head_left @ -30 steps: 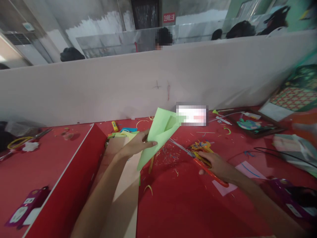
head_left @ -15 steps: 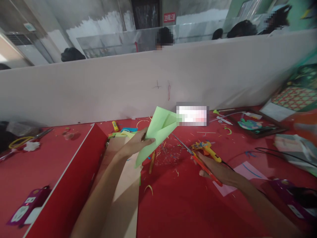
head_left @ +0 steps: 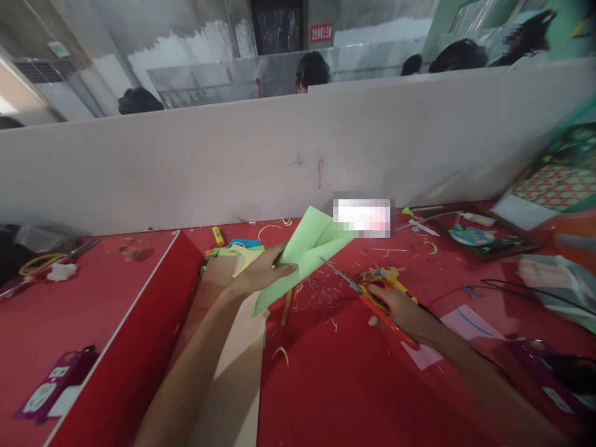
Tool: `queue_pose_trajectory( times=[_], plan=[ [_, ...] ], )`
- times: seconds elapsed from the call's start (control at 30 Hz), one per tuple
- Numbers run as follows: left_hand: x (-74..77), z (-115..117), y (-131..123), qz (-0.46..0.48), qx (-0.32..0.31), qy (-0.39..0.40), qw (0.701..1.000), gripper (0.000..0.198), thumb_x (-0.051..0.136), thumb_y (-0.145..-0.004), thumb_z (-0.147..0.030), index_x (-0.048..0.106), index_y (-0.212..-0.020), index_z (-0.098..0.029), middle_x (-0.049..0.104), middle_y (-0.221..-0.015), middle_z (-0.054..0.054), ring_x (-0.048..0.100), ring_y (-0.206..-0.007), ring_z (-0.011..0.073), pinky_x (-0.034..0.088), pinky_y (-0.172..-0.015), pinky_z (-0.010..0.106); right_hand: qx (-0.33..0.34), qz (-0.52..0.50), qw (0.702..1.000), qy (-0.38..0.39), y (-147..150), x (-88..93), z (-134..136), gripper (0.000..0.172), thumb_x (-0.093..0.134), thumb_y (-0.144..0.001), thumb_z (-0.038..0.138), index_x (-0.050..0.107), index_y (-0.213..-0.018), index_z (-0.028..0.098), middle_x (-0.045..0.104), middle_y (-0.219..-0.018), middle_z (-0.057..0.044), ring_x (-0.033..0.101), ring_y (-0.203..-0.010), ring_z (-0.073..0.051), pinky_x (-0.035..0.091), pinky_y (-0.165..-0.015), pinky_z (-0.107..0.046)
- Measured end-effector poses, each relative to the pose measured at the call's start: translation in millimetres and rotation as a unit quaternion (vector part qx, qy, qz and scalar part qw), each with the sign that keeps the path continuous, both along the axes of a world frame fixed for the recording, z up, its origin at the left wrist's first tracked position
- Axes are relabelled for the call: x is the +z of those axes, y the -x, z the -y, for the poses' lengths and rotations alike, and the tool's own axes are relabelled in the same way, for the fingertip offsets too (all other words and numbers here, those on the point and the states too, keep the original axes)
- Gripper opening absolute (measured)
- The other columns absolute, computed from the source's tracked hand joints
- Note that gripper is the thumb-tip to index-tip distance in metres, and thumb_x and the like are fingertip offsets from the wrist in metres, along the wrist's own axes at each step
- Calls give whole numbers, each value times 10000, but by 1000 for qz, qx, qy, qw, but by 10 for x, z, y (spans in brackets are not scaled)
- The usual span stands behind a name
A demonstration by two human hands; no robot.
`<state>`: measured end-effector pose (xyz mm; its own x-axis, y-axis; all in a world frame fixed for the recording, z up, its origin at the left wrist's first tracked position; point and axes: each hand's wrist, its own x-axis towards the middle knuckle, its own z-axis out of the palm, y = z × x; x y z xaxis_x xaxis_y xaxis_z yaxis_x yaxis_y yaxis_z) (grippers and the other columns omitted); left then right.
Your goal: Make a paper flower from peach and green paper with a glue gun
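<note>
Pinching left hand (head_left: pixel 261 273): grips the green paper (head_left: pixel 302 248), thumb on its near face, other fingers mostly behind it.
Right hand (head_left: pixel 395 307): wrapped around the orange handles of the scissors (head_left: pixel 384 318).
Green paper: folded into overlapping layers, apparently lifted above the tabletop (head_left: pixel 326 385), nearer its far edge than its near one.
Blades: seemingly together, tip at the paper's lower right edge; contact cannot be told.
Step in hand: likely positioning paper and scissors for trimming; a cut would call for parted blades and a steadied fold.
Trimmings (head_left: pixel 321 292): scattered below the paper.
Glue gun (head_left: pixel 395 280): just beyond the right hand, which partly covers it.
Beige board (head_left: pixel 237 385): under the left forearm, cut off at the bottom.
Pink sheet (head_left: pixel 470 321): toward the tabletop's right edge, partly behind the right forearm.
Pixelated patch (head_left: pixel 363 214): by the far edge, masking the paper's right tip.
</note>
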<state>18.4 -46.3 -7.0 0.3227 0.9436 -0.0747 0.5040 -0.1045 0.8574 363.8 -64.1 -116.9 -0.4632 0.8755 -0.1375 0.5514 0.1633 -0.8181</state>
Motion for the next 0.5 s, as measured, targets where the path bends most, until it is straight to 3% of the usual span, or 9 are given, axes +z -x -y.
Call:
queue_pose_trajectory(
  times=[0.13, 0.33, 0.5],
  plan=[
    [7, 17, -19, 7, 0, 17, 1000, 392, 661, -848, -366, 634, -1169, -141, 673, -992, 61, 588, -826, 184, 474, -708, 292, 6, 6, 1000, 17, 30, 96, 10, 319, 688, -806, 507, 517, -810, 238, 476, -633, 58, 582, -596, -167, 414, -578, -262],
    [-46, 20, -8, 12, 9, 22, 1000, 418, 665, -873, -437, 633, -1180, -155, 695, -1040, 78, 624, -865, 208, 502, -731, 311, -6, 64, 995, -71, 18, 134, -21, 485, 753, -718, 587, 426, -646, 236, 346, -543, 77, 323, -542, -120, 273, -536, -263],
    [-59, 10, -40, -7, 28, 8, 1000, 465, 703, -835, -421, 627, -1206, -151, 709, -1112, 101, 648, -947, 247, 527, -770, 337, 3, 70, 996, -50, 8, 131, -27, 468, 735, -732, 613, 472, -667, 231, 362, -543, 76, 320, -547, -119, 265, -529, -262]
  ],
)
